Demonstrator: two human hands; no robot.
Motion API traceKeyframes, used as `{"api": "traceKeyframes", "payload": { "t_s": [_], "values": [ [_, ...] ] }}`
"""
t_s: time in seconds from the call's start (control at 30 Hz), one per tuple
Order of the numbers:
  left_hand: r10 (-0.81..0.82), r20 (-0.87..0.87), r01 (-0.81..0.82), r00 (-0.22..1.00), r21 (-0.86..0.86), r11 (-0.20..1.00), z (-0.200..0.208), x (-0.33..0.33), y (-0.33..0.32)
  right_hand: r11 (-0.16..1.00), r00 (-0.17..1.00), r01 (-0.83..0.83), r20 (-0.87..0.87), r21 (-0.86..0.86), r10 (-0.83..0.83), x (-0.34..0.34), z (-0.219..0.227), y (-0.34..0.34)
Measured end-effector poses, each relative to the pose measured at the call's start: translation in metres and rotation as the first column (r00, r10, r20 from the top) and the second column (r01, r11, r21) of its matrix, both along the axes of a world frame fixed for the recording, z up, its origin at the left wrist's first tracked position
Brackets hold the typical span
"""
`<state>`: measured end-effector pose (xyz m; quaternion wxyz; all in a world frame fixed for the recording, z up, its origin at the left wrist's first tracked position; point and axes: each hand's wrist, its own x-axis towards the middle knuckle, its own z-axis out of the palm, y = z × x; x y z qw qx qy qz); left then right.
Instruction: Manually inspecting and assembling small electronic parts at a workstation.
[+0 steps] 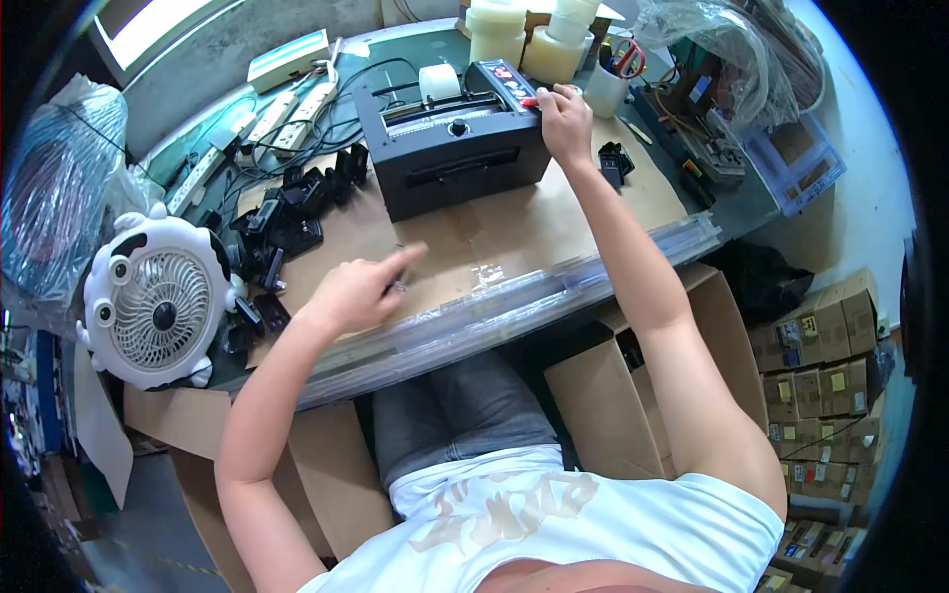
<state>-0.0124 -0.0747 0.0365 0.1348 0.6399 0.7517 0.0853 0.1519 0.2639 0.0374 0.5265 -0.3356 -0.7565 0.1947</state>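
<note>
A black box-shaped machine (465, 163) with a slot in its front and a white roll (440, 85) on top stands on the brown work sheet. My right hand (566, 121) is closed at the machine's top right corner, beside its control panel (504, 85). A small red part shows at its fingertips; what the fingers hold, if anything, is hidden. In front of the machine, my left hand (358, 293) hovers with its index finger stretched out, slightly blurred. The other fingers curl around a small, thin dark thing (397, 284) that I cannot make out.
Black adapter-like parts (297, 212) and cables lie left of the machine, beside a white fan (161, 306). Tape rolls (556, 51) and a cup of tools (606, 91) stand behind. Clear strips (474, 308) line the front edge; open cartons (608, 405) stand below.
</note>
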Motion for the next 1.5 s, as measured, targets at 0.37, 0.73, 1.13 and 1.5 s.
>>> {"api": "traceKeyframes", "payload": {
  "t_s": [0.37, 0.73, 1.13, 1.5],
  "values": [
    [-0.201, 0.542, 0.010, 0.816, 0.334, 0.942, -0.029, 0.020, 0.062, 0.808, 0.946, -0.305, -0.258, -0.505, 0.196, 0.022, 0.003, -0.108],
    [0.063, 0.997, -0.195, -0.046, -0.070, 0.978, -0.033, 0.014, 0.056, 0.271, 0.761, -0.644, -0.564, -0.716, 0.320, -0.001, -0.024, -0.130],
    [0.014, 0.937, -0.072, -0.350, -0.042, 0.997, -0.043, 0.015, 0.058, 0.582, 0.750, -0.646, -0.265, -0.495, 0.606, -0.002, -0.039, -0.163],
    [-0.008, 0.960, -0.103, -0.279, -0.022, 0.994, -0.042, 0.020, 0.056, 0.634, 0.771, -0.593, -0.123, -0.496, 0.624, 0.000, -0.035, -0.170]
  ]
}}
